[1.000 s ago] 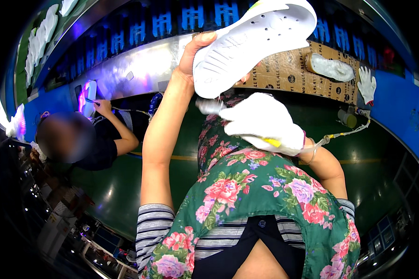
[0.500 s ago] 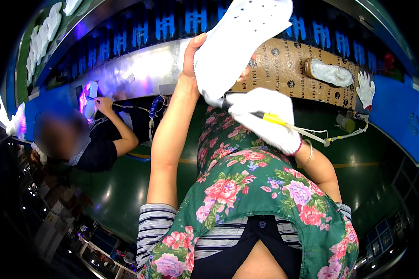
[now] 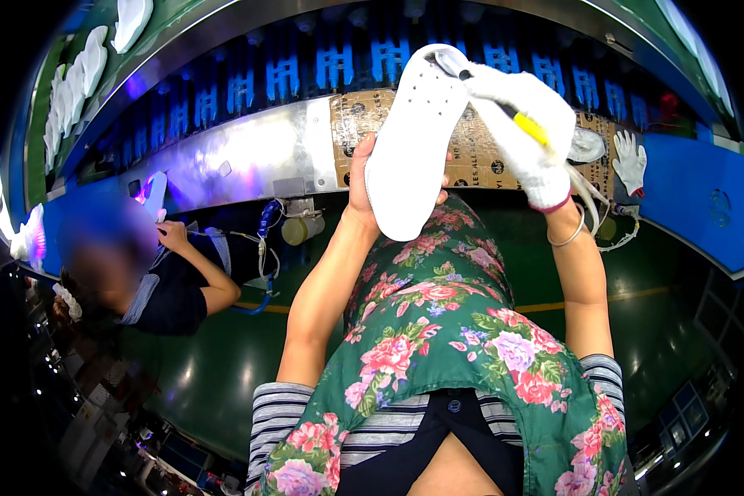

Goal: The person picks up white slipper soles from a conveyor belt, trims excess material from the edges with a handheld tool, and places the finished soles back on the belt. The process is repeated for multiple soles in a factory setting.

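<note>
- While the bare left hand [image 3: 362, 178] curls round a white shoe sole [image 3: 413, 157], thumb at its left edge and fingertips showing at its right, the sole is held up over the near edge of the metal bench [image 3: 264, 149]; its end with small holes points away from the person.
- Gloved in white, the right hand [image 3: 533, 124] is closed round a slim brush-like tool [image 3: 531, 130] with a yellow band; the tool's tip lies at the sole's far end, though whether it touches I cannot tell.
- Brown cardboard [image 3: 351, 124] covers part of the bench; on it a pale shoe-shaped piece [image 3: 587, 145] is partly hidden by the right hand; a loose white glove [image 3: 630, 164] lies farther right.
- Blue fixtures [image 3: 333, 66] stand in a row beyond; at left is a co-worker's hand [image 3: 172, 236].
</note>
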`<state>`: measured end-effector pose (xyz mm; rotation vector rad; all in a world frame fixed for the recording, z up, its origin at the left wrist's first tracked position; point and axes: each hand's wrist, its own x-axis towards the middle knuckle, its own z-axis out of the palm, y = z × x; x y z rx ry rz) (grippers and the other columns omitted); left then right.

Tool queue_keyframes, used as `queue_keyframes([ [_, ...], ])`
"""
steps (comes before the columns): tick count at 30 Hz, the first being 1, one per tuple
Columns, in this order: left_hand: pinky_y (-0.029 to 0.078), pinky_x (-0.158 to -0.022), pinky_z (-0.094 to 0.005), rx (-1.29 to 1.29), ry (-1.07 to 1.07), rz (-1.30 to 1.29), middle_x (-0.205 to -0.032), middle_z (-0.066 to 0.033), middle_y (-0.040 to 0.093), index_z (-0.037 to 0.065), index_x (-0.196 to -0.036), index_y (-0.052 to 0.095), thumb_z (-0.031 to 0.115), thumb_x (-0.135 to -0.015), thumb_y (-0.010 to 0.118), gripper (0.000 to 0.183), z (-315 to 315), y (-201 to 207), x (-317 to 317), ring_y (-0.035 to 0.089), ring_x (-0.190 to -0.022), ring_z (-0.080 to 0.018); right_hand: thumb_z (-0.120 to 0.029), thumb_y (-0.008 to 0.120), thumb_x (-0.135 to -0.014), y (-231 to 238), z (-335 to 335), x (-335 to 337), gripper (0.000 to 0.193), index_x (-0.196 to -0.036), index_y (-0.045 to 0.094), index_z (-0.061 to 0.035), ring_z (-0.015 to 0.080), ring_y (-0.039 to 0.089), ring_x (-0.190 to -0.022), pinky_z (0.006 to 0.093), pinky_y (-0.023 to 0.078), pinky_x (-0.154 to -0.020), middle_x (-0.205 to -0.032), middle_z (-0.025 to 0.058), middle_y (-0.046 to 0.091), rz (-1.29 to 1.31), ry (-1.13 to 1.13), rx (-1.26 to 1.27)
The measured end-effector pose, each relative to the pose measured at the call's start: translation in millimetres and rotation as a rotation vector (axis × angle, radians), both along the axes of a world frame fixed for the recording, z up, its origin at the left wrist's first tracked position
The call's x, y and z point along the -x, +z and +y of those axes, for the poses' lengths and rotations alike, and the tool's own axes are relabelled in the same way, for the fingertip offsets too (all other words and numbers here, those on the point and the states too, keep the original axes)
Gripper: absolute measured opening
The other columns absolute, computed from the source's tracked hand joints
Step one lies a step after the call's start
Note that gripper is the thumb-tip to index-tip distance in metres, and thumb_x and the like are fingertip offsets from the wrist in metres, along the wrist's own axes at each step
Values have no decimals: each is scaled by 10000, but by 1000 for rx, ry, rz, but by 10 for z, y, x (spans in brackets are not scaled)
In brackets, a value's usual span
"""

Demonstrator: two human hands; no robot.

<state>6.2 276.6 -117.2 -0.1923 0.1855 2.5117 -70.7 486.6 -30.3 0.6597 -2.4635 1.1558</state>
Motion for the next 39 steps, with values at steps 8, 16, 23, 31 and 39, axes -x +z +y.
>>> queue_keyframes([
  [8, 487, -728, -467, 35, -16, 102, -1260, -276, 526, 39, -1502, 381, 823, -844, 408, 1024, -286, 115, 316, 559, -934, -351, -57, 815, -731, -27, -344, -860, 315, -1022, 782, -171, 218, 705, -945, 345, 545, -819, -1074, 40, 760, -135, 361, 11],
  [16, 474, -735, -473, -42, -57, 372, -1282, -292, 513, 12, -1506, 369, 832, -815, 466, 1077, -427, 191, 581, 556, -940, -353, -118, 766, -811, 106, -358, -948, 194, -1003, 786, -141, 230, 710, -891, 345, 546, -801, -1063, 62, 767, -507, 532, 377],
  [23, 557, -875, -506, 392, -20, 422, -1342, -325, 534, -25, -1533, 310, 780, -860, 502, 1066, -524, 406, 571, 635, -1082, -411, 5, 779, -803, 5, -300, -985, 95, -896, 763, 0, 205, 722, -910, 320, 573, -808, -1013, 153, 763, -926, 455, 712],
  [31, 572, -940, -373, 597, 117, 361, -1298, -200, 629, -23, -1486, 393, 583, -1008, 476, 777, -531, 731, 463, 689, -1093, -270, 70, 692, -810, -642, 135, -1028, 168, -949, 698, -24, 314, 693, -1044, 426, 553, -904, -1125, 217, 713, -1056, 177, 1512],
  [39, 624, -797, -568, 510, 52, 622, -1414, -395, 408, -10, -1561, 198, 707, -631, 818, 1328, -798, 1309, 575, 637, -1046, -492, 62, 691, -841, -895, 119, -1142, 191, -1004, 718, -35, 280, 687, -971, 350, 552, -794, -1180, 213, 692, -982, 38, 1620],
])
